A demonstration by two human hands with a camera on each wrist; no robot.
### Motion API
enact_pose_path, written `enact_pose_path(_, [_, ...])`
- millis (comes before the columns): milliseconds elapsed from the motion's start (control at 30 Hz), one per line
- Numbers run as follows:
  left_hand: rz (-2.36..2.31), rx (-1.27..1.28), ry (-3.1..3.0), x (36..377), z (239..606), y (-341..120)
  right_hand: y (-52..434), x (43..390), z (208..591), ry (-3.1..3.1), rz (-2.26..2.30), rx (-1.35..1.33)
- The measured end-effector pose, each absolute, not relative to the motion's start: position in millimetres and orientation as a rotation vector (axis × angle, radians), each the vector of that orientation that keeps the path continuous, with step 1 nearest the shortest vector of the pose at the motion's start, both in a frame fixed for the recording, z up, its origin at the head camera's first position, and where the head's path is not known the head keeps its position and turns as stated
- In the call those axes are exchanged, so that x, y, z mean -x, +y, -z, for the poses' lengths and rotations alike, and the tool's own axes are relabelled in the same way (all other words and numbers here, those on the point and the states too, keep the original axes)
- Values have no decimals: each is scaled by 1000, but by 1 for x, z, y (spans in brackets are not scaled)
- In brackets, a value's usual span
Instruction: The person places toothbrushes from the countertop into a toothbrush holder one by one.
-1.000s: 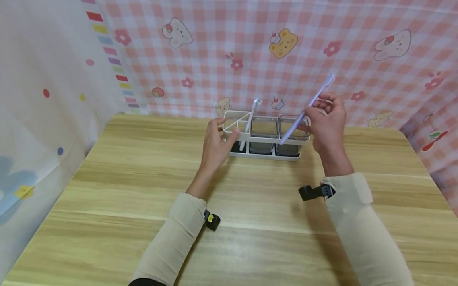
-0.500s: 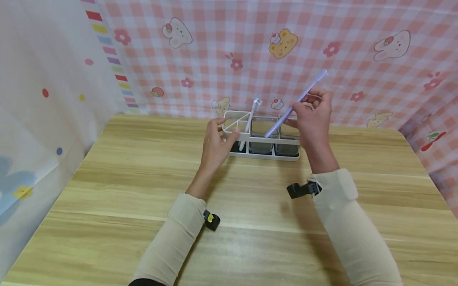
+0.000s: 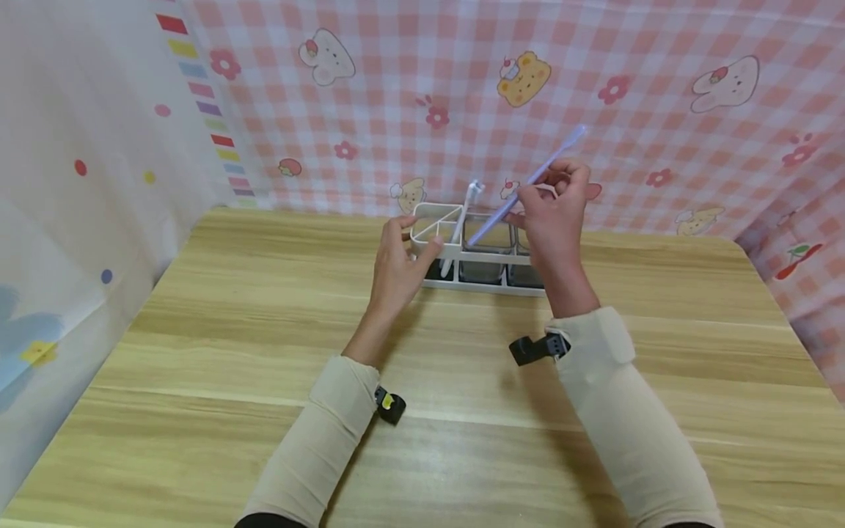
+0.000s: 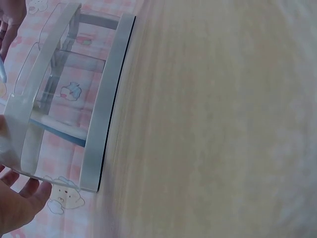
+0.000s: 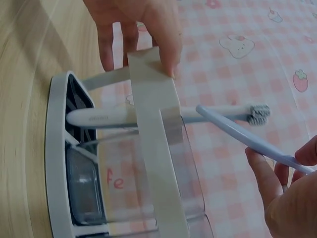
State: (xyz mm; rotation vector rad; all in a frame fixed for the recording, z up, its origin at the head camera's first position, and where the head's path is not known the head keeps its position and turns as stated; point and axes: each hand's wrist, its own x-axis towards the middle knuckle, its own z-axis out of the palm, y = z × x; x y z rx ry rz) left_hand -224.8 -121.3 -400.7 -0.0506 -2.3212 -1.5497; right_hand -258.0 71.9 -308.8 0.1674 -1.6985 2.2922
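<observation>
A pale toothbrush holder (image 3: pixel 488 257) with two tiers stands at the table's back edge. My left hand (image 3: pixel 398 270) grips its left end, with the thumb in front and fingers behind. A white toothbrush (image 5: pixel 106 117) stands tilted in a left slot, its bristles above the upper tier. My right hand (image 3: pixel 557 224) pinches a light purple toothbrush (image 3: pixel 491 222) slantwise, head end up. The lower handle end overlaps the middle cup's opening in the head view, close to the white toothbrush. In the right wrist view, that handle end (image 5: pixel 213 116) crosses in front of the white toothbrush.
Two clear cups (image 3: pixel 480 272) sit in the holder's middle and right places; my right hand partly covers the right one. Close behind hangs a pink checked cloth (image 3: pixel 389 95) with cartoon prints. The wooden table (image 3: pixel 449 455) reaches forward under both forearms.
My right hand has moved left with the purple toothbrush, bringing its handle end from the right cup across to the middle cup. The left hand and holder have stayed in place.
</observation>
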Motion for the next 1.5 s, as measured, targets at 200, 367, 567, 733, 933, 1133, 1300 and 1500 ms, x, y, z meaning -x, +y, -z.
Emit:
enact_pose_path(200, [1573, 60, -2316, 225, 398, -121, 63, 257, 309, -1712, -2273, -219])
enact_pose_path(367, [1577, 51, -2313, 225, 397, -121, 58, 257, 310, -1719, -2245, -269])
enact_pose_path(567, [1565, 53, -2308, 226, 397, -122, 53, 258, 314, -1756, -2189, -314])
enact_pose_path(733, [1569, 50, -2306, 226, 398, -122, 47, 258, 318, -1763, -2190, -344])
enact_pose_path(933, [1568, 49, -2301, 225, 399, -122, 40, 258, 327, -1852, -2081, -379])
enact_pose_path(1133, [1572, 48, -2295, 225, 401, -122, 36, 257, 334, -1915, -1989, -407])
enact_pose_path(1300, [1566, 45, -2292, 226, 401, -121, 33, 255, 338, -1950, -1980, -377])
enact_pose_path(1500, [1557, 42, -2296, 226, 401, -122, 30, 254, 342, -1979, -1932, -360])
